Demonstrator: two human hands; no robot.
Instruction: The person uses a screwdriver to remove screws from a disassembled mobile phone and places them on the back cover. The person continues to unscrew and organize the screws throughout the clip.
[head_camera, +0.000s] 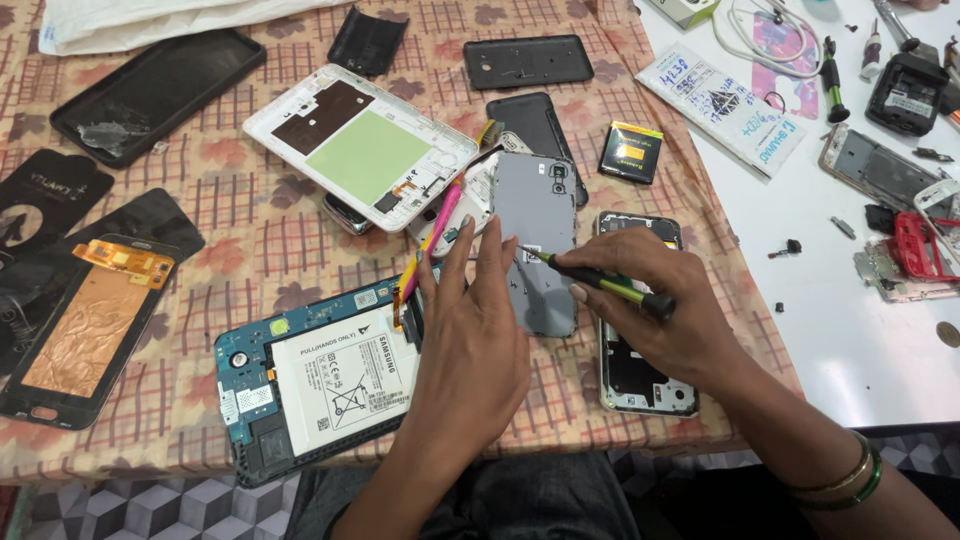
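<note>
Phone frame (536, 240), grey and flat, lies on the flowered cloth (250, 240) near the middle of the table. Its long side runs away from the person and toward them, with the camera hole at the far end. It looks like the screw step: a screw on the frame is being turned.

Left hand (472, 340) rests on the near left side of the frame, fingers spread flat and loose, pressing it down and gripping nothing. Right hand (640, 310) is closed around a green and black screwdriver (600, 284). The tip touches the frame at about its middle, and the handle points off to the right. I think the next move needs the tip kept straight in the screw and the frame held from sliding.

Just left of the frame a pink and yellow tool (432, 235) leans across a white tablet back (360, 145). Nearer the person, left of the frame, lies an open tablet (320, 385) with a white battery. Right of the frame, half under the right hand, is an open phone shell (640, 375). Past the frame's far right corner sits a small black and yellow battery (631, 151).
</note>
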